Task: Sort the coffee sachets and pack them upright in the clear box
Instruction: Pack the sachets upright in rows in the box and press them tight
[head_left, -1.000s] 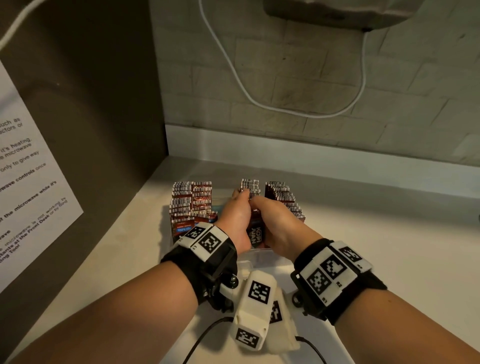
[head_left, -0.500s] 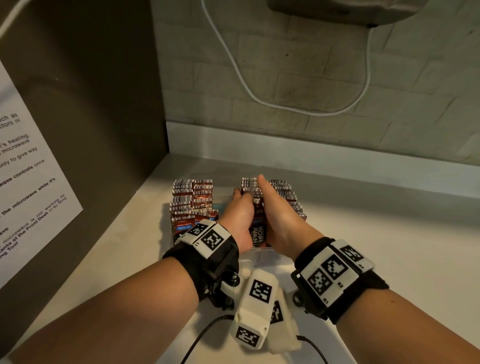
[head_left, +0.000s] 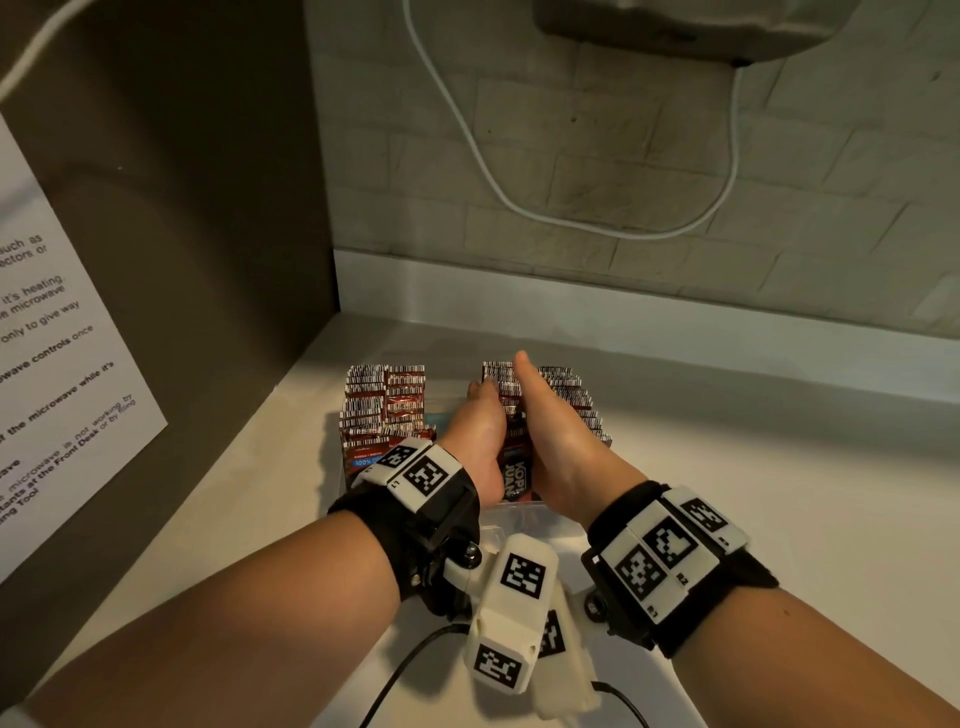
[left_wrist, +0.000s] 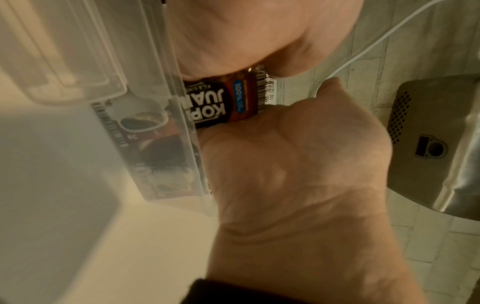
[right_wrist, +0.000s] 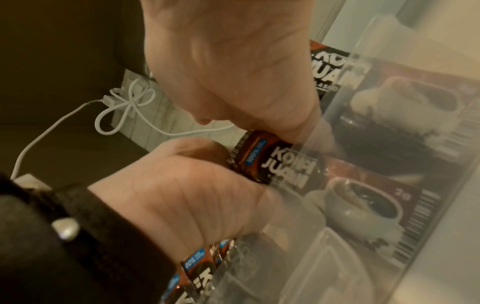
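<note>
A clear box (head_left: 519, 512) stands on the pale counter with three rows of upright red-brown coffee sachets. The left row (head_left: 384, 410) and right row (head_left: 576, 405) stand untouched. My left hand (head_left: 478, 426) and right hand (head_left: 550, 415) lie flat against either side of the middle row (head_left: 511, 457) and press it between the palms. Its front sachet (left_wrist: 221, 102) reads KOPI JUAN, and the same sachet (right_wrist: 272, 160) shows in the right wrist view. My fingers reach down into the box and are mostly hidden. The box wall (right_wrist: 389, 144) is see-through.
A dark appliance side with a paper notice (head_left: 62, 364) walls off the left. A tiled wall with a white cable (head_left: 519, 208) and a mounted metal unit (head_left: 675, 26) is behind. A clear lid-like piece (head_left: 498, 530) lies before the box. Bare counter (head_left: 779, 467) extends right.
My right hand has uncurled and now lies flat along the middle row with its thumb stretched forward. My left hand has flattened against the row's other side.
</note>
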